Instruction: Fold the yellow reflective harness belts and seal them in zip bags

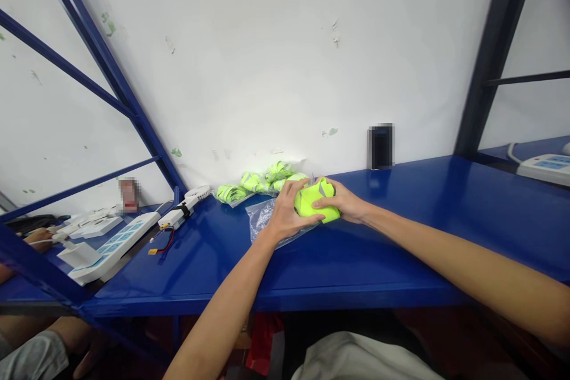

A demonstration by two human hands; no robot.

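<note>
left hand (285, 215) and right hand (346, 205) clamp the neon cloth bundle (312, 200) on the counter (401, 237); judged light, soft, compressible; hold opposite sides.

A scuffed white wall (267, 71) with small green flecks backs the glossy blue bench (401, 249). Dark blue steel uprights (490, 53) and diagonal braces (66, 62) frame it, in even, probably indoor, light.

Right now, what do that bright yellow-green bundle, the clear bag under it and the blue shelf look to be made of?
Bundle: likely fabric, fluorescent and matte with a grey reflective strip; it folds softly. Bag: thin clear plastic film, crinkled and shiny. Shelf: probably painted metal, glossy, with reflections.
</note>
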